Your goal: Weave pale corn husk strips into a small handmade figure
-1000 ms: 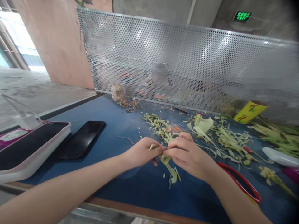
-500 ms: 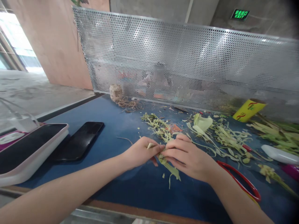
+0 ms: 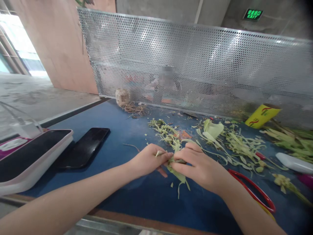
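My left hand (image 3: 148,160) and my right hand (image 3: 198,166) meet over the blue table (image 3: 127,133), both pinching a bunch of pale green leaf strips (image 3: 178,174). The left fingers are closed on the bunch's stubby pale end. The right fingers wrap its middle, and the loose strip ends hang down to the table below the hands. A litter of more green strips and scraps (image 3: 232,143) spreads behind and to the right of my hands.
A black phone (image 3: 84,147) and a white-edged tablet-like device (image 3: 29,156) lie at the left. A ball of twine (image 3: 123,96) and a yellow roll (image 3: 261,116) stand by the perforated metal screen (image 3: 195,65). Red-handled scissors (image 3: 251,189) and a white object (image 3: 293,163) lie at the right.
My hands stayed together on the leaf strips; the right fingers shifted slightly, and the hanging strips swung a little lower and to the right.
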`<act>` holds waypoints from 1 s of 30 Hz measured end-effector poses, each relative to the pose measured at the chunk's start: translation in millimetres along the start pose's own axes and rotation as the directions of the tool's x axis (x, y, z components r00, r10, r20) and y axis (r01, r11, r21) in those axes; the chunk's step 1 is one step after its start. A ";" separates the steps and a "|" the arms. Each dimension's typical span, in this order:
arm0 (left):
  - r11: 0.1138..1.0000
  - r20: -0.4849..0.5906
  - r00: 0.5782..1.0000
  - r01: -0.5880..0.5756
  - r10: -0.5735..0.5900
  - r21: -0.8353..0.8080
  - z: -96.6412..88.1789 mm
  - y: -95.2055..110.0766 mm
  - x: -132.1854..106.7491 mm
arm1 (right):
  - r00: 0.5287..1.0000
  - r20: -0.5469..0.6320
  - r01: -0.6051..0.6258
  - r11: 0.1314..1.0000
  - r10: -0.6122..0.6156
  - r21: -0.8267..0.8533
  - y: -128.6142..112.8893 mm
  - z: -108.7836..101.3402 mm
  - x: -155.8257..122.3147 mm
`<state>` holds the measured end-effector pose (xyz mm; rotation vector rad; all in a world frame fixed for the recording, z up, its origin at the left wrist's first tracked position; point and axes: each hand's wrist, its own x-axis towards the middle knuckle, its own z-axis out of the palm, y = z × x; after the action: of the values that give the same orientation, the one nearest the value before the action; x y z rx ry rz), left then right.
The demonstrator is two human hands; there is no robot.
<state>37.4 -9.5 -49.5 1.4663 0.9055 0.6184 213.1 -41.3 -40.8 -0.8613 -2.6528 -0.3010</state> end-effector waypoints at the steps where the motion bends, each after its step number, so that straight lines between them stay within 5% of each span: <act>1: 1.000 -0.001 1.000 -0.001 0.001 -0.009 -0.2 -0.7 0.2 | 1.000 -0.002 0.005 1.000 -0.005 -0.003 -0.3 0.0 0.1; 11: 0.999 -0.017 0.999 0.047 -0.047 0.004 1.6 0.2 -1.6 | 0.996 -0.047 0.081 0.984 -0.074 0.160 0.0 5.6 3.9; 30: 1.000 -0.066 0.998 -0.008 0.007 -0.029 1.5 -3.2 0.2 | 0.989 -0.086 -0.084 0.943 0.118 0.321 -2.5 6.1 4.6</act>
<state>38.2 -10.4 -52.8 1.4311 0.9386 0.6858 206.6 -39.1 -44.9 -0.8456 -2.4571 0.1037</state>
